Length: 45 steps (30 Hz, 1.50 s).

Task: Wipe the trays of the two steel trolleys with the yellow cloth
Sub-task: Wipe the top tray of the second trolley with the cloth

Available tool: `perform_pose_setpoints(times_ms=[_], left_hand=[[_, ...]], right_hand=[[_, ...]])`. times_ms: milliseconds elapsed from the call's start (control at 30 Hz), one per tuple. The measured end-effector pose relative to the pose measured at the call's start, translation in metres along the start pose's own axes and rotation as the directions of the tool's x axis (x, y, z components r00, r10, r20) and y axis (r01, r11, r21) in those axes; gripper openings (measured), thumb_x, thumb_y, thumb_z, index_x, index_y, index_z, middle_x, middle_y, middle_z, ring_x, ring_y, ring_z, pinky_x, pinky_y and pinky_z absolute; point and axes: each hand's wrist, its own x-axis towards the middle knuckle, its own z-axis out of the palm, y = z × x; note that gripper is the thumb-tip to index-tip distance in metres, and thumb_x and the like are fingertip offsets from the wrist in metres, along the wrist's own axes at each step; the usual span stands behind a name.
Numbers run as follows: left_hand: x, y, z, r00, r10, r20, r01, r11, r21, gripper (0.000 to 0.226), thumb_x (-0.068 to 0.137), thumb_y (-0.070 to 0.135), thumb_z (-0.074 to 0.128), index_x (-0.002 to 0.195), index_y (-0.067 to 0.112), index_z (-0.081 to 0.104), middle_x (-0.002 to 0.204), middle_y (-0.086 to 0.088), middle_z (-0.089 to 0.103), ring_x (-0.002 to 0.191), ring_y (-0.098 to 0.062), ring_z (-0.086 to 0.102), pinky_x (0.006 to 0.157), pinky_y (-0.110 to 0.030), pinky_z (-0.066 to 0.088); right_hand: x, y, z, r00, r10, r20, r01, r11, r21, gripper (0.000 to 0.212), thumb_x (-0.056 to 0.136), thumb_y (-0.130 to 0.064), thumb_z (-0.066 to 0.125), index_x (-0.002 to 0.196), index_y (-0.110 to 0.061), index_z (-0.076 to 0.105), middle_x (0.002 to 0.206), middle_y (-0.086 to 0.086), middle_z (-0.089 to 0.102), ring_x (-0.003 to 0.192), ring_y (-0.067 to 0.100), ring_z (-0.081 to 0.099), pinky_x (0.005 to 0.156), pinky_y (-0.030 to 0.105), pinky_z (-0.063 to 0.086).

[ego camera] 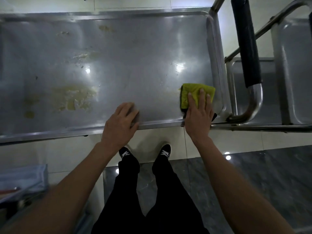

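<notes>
Your right hand (199, 114) covers the near part of the yellow cloth (194, 93), so its full outline can't be read. Left hand (120, 123) fingertips are motion-blurred over the tray rim (160, 123). Tray's left end runs off frame. 2nd trolley (290, 73) is cut by the right edge. Blue item (23, 179) bottom left is blurred, can't tell what it is.

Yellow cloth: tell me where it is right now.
In the head view, the yellow cloth lies flat in the near right corner of the steel tray, pressed under the right hand, close to the trolley handle.
</notes>
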Motion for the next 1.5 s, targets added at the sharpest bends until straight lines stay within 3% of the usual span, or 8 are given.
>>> perform_pose_setpoints(times_ms=[100, 267, 633, 800, 867, 967, 1300, 1500], left_hand=[[-0.017, -0.014, -0.005, 0.995, -0.046, -0.091, 0.045, 0.999, -0.021, 0.034, 0.08, 0.024, 0.08, 0.11, 0.01, 0.071, 0.124, -0.007, 0.061, 0.121, -0.028, 0.049, 0.07, -0.04, 0.057], [-0.033, -0.025, -0.001, 0.994, -0.078, -0.07, 0.076, 0.996, -0.035, 0.019, 0.082, 0.031, 0.081, 0.083, 0.013, 0.08, 0.116, -0.005, 0.067, 0.11, -0.028, 0.06, 0.064, -0.033, 0.052], [-0.036, -0.052, -0.002, 0.992, -0.121, -0.023, 0.119, 0.99, -0.074, 0.035, 0.08, 0.04, 0.081, 0.093, 0.007, 0.079, 0.124, -0.008, 0.066, 0.115, -0.03, 0.059, 0.081, -0.04, 0.054], [-0.038, -0.053, 0.002, 0.993, -0.084, -0.088, 0.077, 0.994, -0.073, 0.035, 0.086, 0.045, 0.072, 0.085, 0.011, 0.08, 0.122, -0.005, 0.068, 0.108, -0.026, 0.063, 0.072, -0.034, 0.052], [-0.041, -0.052, 0.002, 0.989, -0.064, -0.137, 0.055, 0.996, -0.067, 0.04, 0.091, 0.048, 0.06, 0.089, 0.012, 0.079, 0.122, -0.004, 0.068, 0.104, -0.024, 0.064, 0.068, -0.032, 0.05], [-0.042, -0.053, 0.003, 0.984, -0.057, -0.167, 0.047, 0.997, -0.061, 0.042, 0.093, 0.049, 0.056, 0.092, 0.013, 0.078, 0.122, -0.003, 0.068, 0.104, -0.023, 0.063, 0.068, -0.032, 0.05], [-0.044, -0.055, 0.013, 0.984, -0.119, -0.136, 0.11, 0.991, -0.072, 0.031, 0.086, 0.047, 0.072, 0.09, 0.017, 0.077, 0.126, -0.001, 0.066, 0.107, -0.021, 0.062, 0.069, -0.031, 0.05], [-0.042, -0.049, 0.013, 0.972, -0.173, -0.158, 0.168, 0.985, -0.044, 0.026, 0.078, 0.043, 0.084, 0.081, 0.018, 0.078, 0.122, 0.004, 0.066, 0.103, -0.017, 0.061, 0.065, -0.029, 0.05]], right_hand=[[-0.002, -0.006, -0.002, 1.0, 0.009, -0.003, -0.009, 1.0, -0.019, 0.053, 0.096, -0.036, 0.031, 0.149, -0.032, 0.038, 0.163, 0.006, 0.02, 0.15, 0.034, 0.017, 0.111, 0.054, 0.03], [-0.012, -0.04, 0.0, 0.999, -0.033, 0.006, 0.033, 0.998, -0.045, 0.053, 0.097, -0.031, 0.036, 0.15, -0.032, 0.037, 0.164, 0.006, 0.019, 0.15, 0.033, 0.015, 0.111, 0.05, 0.028], [-0.038, -0.144, 0.031, 0.976, -0.211, 0.049, 0.213, 0.977, -0.023, 0.058, 0.093, -0.026, 0.041, 0.15, -0.029, 0.034, 0.165, 0.008, 0.011, 0.151, 0.036, 0.009, 0.112, 0.052, 0.025], [-0.048, -0.185, 0.032, 0.94, -0.315, 0.13, 0.312, 0.949, 0.043, 0.068, 0.085, -0.033, 0.03, 0.153, -0.024, 0.031, 0.165, 0.011, 0.009, 0.15, 0.039, 0.006, 0.113, 0.055, 0.022], [-0.049, -0.192, 0.035, 0.911, -0.38, 0.164, 0.375, 0.925, 0.06, 0.07, 0.086, -0.035, 0.042, 0.154, -0.025, 0.028, 0.165, 0.01, 0.007, 0.151, 0.038, 0.004, 0.114, 0.055, 0.023], [-0.045, -0.192, 0.039, 0.904, -0.391, 0.176, 0.384, 0.92, 0.071, 0.078, 0.085, -0.031, 0.063, 0.154, -0.026, 0.027, 0.166, 0.008, 0.005, 0.151, 0.036, 0.002, 0.114, 0.052, 0.024], [-0.04, -0.179, 0.035, 0.89, -0.436, 0.132, 0.426, 0.899, 0.097, 0.064, 0.09, -0.023, 0.052, 0.152, -0.026, 0.033, 0.166, 0.006, 0.009, 0.152, 0.033, 0.006, 0.113, 0.052, 0.027], [-0.004, -0.111, 0.015, 0.957, -0.285, 0.053, 0.28, 0.956, 0.092, 0.052, 0.096, -0.02, 0.049, 0.147, -0.026, 0.044, 0.164, 0.006, 0.02, 0.151, 0.031, 0.013, 0.114, 0.048, 0.027]])
